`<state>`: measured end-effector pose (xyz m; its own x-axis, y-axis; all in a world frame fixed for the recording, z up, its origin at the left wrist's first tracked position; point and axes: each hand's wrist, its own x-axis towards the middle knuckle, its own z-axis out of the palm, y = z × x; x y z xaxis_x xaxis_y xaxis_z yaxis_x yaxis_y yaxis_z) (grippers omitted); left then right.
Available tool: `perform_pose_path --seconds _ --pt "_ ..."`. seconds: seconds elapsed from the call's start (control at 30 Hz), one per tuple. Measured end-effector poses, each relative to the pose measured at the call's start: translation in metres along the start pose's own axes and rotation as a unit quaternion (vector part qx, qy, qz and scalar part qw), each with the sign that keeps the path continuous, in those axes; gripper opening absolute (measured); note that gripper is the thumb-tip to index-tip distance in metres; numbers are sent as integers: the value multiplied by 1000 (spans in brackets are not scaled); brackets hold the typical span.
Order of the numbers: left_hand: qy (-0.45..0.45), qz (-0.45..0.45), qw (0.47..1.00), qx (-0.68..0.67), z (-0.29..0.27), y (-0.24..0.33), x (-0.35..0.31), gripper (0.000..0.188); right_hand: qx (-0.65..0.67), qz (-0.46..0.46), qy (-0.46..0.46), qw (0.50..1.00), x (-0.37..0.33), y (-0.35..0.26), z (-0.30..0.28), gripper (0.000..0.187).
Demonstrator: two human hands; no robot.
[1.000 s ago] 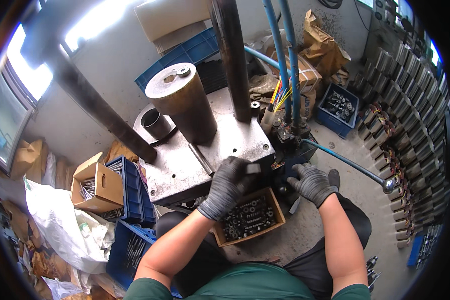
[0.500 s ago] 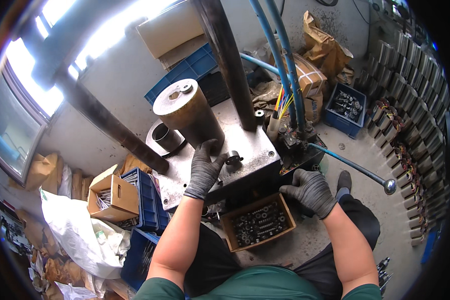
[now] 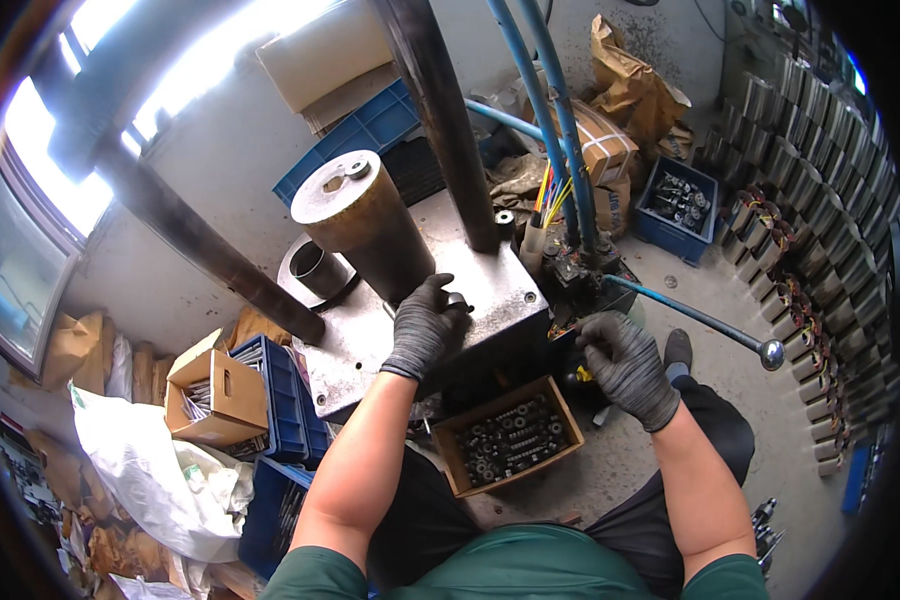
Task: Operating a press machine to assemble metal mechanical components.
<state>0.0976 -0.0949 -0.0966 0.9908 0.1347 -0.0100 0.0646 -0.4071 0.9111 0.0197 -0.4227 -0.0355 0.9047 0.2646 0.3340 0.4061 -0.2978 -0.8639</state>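
Observation:
My left hand (image 3: 428, 325), in a dark grey knit glove, is over the steel press table (image 3: 355, 350). Its thumb and fingers close round a small dark metal ring piece (image 3: 457, 299), mostly hidden by the glove. Just behind it rises the thick steel cylinder (image 3: 375, 235), a small washer on its top. In a matching glove, my right hand (image 3: 625, 368) is off the table's front right corner, fingers curled in; whatever they may hold is hidden. Below and between my hands, a wooden box (image 3: 577, 440) contains many small dark metal parts.
Dark columns (image 3: 440, 120) rise from the table. A blue lever with a ball end (image 3: 771, 354) sticks out at right. Stacked metal cylinders (image 3: 805, 150) line the right side. Blue crates, a carton (image 3: 235, 395) and a white sack (image 3: 145, 470) crowd the left.
My left hand has moved forward and right, closing over the small ring piece. My right hand has risen slightly and its fingers have curled in more. The view has shifted a little.

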Motion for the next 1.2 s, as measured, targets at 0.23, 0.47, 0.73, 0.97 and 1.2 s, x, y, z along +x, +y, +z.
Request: perform_pose_path --seconds 0.23,0.47,0.73,0.97,1.2 --pt "41 76 996 30 -10 7 -9 50 126 -40 52 990 2 -1 6 25" --pt "239 359 897 98 -15 105 -55 50 -38 -143 -5 989 -1 -7 3 23" --pt "207 373 894 139 -44 91 -77 52 -91 -219 -37 971 0 -4 10 15" --pt "204 250 945 51 -164 168 16 56 -133 -230 -77 961 -3 -25 5 22" --pt "125 87 974 167 -228 176 65 75 -144 -132 -142 970 -9 -26 -2 39"
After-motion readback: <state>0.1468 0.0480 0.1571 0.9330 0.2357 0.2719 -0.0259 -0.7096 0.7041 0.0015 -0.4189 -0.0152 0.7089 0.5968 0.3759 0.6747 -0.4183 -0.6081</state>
